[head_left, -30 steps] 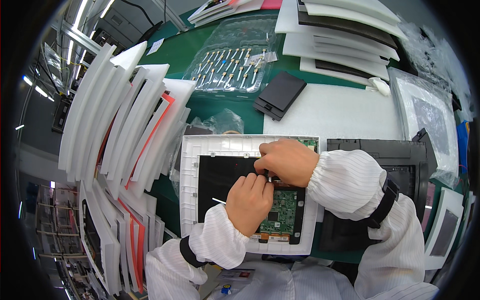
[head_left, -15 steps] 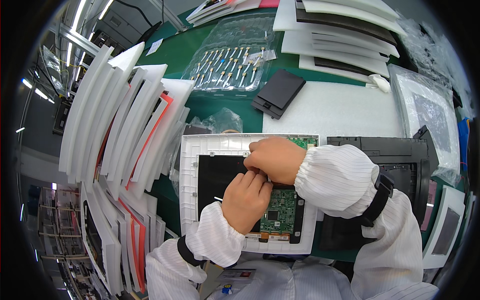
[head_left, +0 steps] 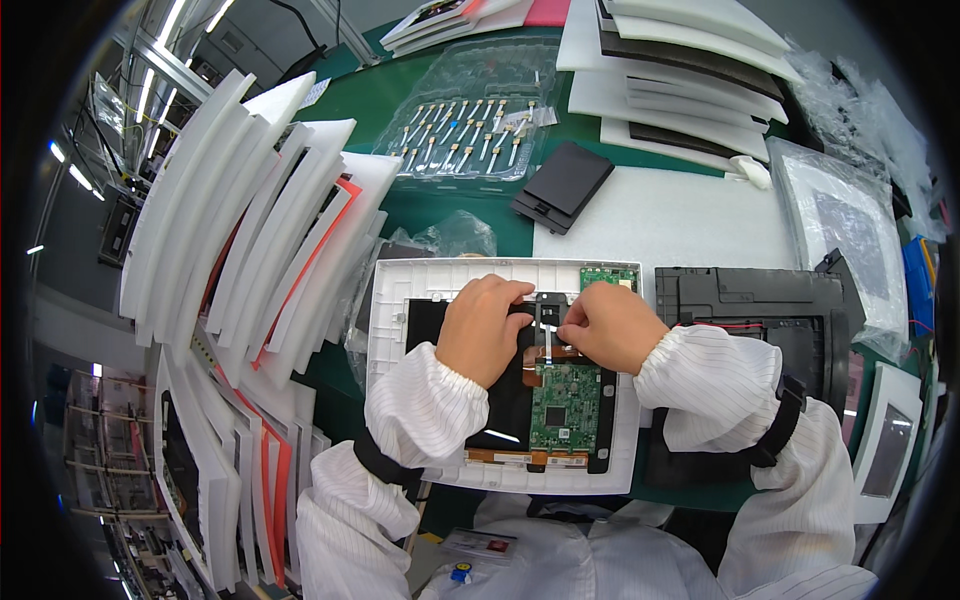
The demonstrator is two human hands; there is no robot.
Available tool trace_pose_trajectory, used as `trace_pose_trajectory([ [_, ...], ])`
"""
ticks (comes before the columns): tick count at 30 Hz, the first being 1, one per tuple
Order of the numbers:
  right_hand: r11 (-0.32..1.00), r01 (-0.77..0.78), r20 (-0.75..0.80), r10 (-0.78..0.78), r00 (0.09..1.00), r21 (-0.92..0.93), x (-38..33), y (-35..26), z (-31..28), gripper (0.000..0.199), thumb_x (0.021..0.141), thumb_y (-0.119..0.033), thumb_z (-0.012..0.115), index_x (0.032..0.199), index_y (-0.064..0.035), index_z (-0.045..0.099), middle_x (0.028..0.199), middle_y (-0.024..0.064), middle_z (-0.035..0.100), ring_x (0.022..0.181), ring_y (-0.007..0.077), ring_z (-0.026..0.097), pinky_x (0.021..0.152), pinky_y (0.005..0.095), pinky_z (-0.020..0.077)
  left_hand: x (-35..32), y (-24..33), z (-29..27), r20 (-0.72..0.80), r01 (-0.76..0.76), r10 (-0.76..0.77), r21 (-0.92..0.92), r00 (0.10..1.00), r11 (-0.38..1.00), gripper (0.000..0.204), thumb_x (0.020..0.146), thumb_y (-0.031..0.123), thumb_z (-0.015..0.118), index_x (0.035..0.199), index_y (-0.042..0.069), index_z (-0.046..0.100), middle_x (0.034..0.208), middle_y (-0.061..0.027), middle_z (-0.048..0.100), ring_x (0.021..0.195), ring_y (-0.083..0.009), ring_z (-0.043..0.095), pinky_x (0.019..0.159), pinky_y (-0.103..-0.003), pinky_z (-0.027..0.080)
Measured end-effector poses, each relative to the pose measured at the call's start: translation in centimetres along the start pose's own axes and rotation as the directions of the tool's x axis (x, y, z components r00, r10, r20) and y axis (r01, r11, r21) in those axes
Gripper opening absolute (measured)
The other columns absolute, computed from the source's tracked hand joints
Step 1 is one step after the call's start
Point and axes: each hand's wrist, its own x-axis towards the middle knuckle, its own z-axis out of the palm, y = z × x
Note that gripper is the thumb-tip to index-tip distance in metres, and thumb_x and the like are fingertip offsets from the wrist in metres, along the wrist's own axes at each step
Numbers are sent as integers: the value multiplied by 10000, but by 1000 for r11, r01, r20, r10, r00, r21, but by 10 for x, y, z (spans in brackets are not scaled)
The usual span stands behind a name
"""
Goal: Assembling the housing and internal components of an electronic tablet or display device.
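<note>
My left hand (head_left: 484, 328) has shifted up beside my right hand (head_left: 610, 325); both now pinch, seemingly, the black bracket (head_left: 549, 309) above the circuit board (head_left: 566, 405).

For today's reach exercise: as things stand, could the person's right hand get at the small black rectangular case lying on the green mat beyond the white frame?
Probably yes. The black case lies uncovered just past the white frame, with nothing standing between it and the right hand; that hand is occupied at the small black part, though.
</note>
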Motion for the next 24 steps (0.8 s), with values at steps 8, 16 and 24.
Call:
trace_pose_trajectory([
  [8,944,-209,30,208,978,256,-4,-5,10,219,757,-199,656,750,16,698,583,64,624,439,112,524,456,262,434,8,1,4,109,34,-28,-54,994,998,160,717,48,684,877,57,698,841,-97,614,710,-223,584,678,-324,477],
  [16,889,-327,38,333,942,320,-5,-14,15,165,705,-194,652,638,-49,692,545,19,636,473,110,580,530,266,479,8,1,6,139,60,-54,-39,989,997,123,712,68,690,832,77,713,859,-107,622,852,-267,578,769,-356,467],
  [24,915,-287,-25,306,952,285,-11,-15,15,186,737,-198,650,669,-31,693,537,19,630,456,96,570,497,259,472,6,3,2,135,81,-70,-73,988,994,121,722,87,692,841,82,713,882,-108,616,891,-273,562,785,-363,466],
])
